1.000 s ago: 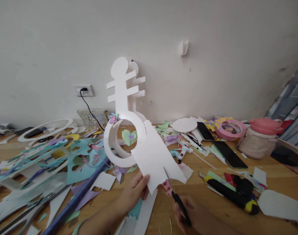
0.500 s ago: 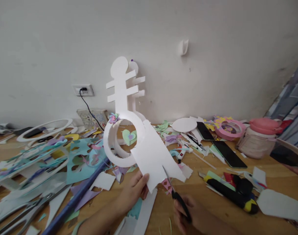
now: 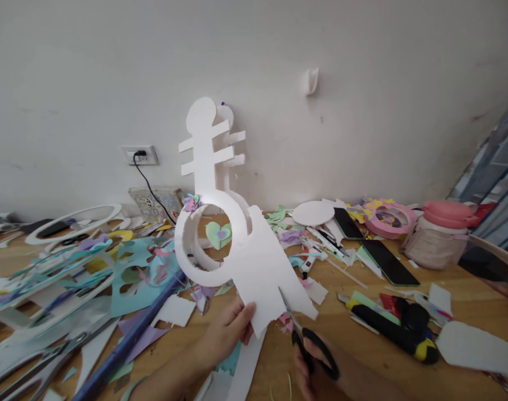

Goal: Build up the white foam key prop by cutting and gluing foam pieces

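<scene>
Opened wider since the earlier frame at the loops of the black-handled scissors [image 3: 325, 351], held by the right hand [image 3: 345, 362] at lower centre-right, blades above the grip, against the white sheet [image 3: 265, 278]. Pinched at lower left edge by the left hand [image 3: 232, 328], extending above that grip at centre frame

The head view looks down across the nearby table [image 3: 326, 312] toward the wall [image 3: 254, 61].
</scene>
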The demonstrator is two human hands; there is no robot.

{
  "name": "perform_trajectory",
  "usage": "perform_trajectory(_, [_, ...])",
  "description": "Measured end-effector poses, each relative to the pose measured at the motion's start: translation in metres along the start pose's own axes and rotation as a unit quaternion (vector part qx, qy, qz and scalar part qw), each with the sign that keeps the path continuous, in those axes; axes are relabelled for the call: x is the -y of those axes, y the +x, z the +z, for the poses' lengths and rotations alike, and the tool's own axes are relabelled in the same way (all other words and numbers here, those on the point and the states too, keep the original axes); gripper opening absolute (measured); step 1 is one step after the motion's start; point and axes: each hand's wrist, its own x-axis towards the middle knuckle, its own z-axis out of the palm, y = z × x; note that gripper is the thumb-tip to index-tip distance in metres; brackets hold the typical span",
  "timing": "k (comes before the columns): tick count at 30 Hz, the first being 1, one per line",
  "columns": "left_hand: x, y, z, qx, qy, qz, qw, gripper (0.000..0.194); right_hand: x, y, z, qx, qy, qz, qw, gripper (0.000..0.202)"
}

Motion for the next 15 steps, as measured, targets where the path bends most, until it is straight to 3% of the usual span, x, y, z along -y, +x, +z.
perform_trajectory(3, [-0.004,-0.001,0.002,0.033,-0.009,-0.011,0.999,0.067,0.01,0.0,0.004,0.045,0.033,0.012,0.998,0.075])
perform_trajectory(8, [-0.008,-0.002,0.002,0.033,-0.003,-0.016,0.999,0.064,0.002,0.003,0.008,-0.066,0.003,0.003,0.998,0.07])
perform_trajectory(12, [-0.01,-0.002,0.0,0.019,0.01,-0.024,0.999,0.06,-0.011,0.008,0.006,-0.081,0.034,0.017,0.996,0.066])
perform_trajectory(15, [-0.01,-0.001,0.0,0.011,0.005,-0.021,1.0,0.058,-0.007,0.007,0.01,-0.114,0.021,-0.008,0.993,0.066])
